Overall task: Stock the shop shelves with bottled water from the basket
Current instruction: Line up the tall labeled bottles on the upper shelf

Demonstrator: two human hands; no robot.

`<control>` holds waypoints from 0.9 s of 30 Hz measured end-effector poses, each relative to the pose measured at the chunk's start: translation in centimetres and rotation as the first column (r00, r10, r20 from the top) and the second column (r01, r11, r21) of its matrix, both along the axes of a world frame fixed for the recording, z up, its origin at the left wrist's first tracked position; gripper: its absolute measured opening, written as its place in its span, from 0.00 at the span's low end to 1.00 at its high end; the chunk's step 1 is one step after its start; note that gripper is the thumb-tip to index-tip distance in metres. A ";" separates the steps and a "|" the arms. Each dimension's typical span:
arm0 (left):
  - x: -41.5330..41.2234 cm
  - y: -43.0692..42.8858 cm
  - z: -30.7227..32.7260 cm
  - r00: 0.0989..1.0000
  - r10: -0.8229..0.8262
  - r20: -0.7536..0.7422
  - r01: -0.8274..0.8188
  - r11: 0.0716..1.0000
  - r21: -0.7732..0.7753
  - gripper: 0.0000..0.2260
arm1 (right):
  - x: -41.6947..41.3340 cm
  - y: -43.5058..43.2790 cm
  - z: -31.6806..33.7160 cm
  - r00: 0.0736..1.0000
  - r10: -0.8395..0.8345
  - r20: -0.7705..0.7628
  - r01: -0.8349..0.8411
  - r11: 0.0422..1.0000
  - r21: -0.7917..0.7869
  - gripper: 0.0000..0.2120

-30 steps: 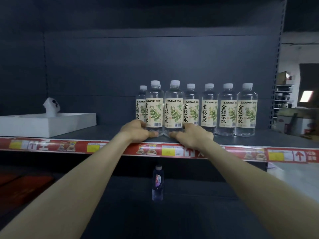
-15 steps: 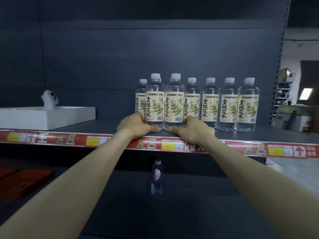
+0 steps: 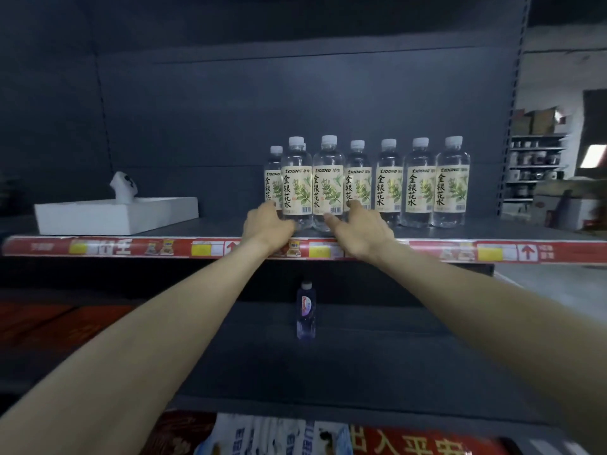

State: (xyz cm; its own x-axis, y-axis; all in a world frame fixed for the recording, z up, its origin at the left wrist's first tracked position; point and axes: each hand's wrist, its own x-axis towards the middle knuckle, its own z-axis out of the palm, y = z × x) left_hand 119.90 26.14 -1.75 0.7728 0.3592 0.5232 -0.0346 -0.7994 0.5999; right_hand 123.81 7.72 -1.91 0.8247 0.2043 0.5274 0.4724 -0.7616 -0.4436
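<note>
Several clear water bottles with white caps and cream leaf labels stand in a row on the upper dark shelf point(image 3: 213, 226). Two of them stand a little forward of the row: the left front bottle point(image 3: 296, 182) and the right front bottle point(image 3: 328, 182). My left hand point(image 3: 267, 223) curls round the base of the left one, fingers on its left side and thumb in front. The base of the right one is held the same way by my right hand point(image 3: 359, 228). Both bottles stand upright on the shelf. The basket is out of view.
A white foam tray point(image 3: 115, 216) with a white lump point(image 3: 123, 188) in it sits at the shelf's left. A red price strip point(image 3: 131, 247) runs along the shelf edge. One small purple-labelled bottle point(image 3: 306, 310) stands on the lower shelf. Printed packs point(image 3: 279, 435) lie below.
Both hands have slid the two front bottles slightly further back on the shelf, and the fingers have loosened a little. The view has dipped, showing more of the lower shelf.
</note>
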 end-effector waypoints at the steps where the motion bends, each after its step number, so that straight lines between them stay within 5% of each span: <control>1: -1.5 -0.7 -0.5 0.996 -0.007 0.092 0.009 1.000 -0.024 0.15 | -1.2 -0.5 -0.4 0.998 0.046 0.036 -0.047 0.998 0.042 0.30; 4: -6.0 -2.9 -3.1 0.957 -0.066 0.281 0.088 0.994 -0.065 0.11 | -4.4 -2.2 -2.4 0.986 0.151 0.077 -0.161 0.975 0.155 0.23; 8: -10.9 -5.4 -9.3 0.954 -0.166 0.249 0.220 0.953 -0.208 0.09 | -7.8 -5.1 -8.4 0.975 0.218 -0.034 -0.203 0.946 0.253 0.13; 13: -15.2 -7.5 -21.5 0.972 -0.233 -0.025 0.220 0.946 -0.237 0.09 | -11.7 -8.9 -20.9 0.922 0.277 -0.270 -0.184 0.928 0.324 0.07; 21: -18.8 -10.0 -40.0 0.827 -0.356 -0.434 0.250 0.926 -0.284 0.09 | -18.0 -13.1 -40.1 0.782 0.254 -0.569 -0.238 0.966 0.103 0.03; 25: -19.5 -10.8 -44.5 0.767 -0.297 -0.568 0.332 0.942 -0.044 0.07 | -19.2 -14.1 -45.2 0.673 0.239 -0.700 -0.251 0.964 0.088 0.06; 27: -19.1 -10.9 -44.7 0.697 -0.353 -0.625 0.415 0.909 -0.051 0.07 | -19.2 -13.9 -45.6 0.615 0.267 -0.742 -0.276 0.954 0.115 0.07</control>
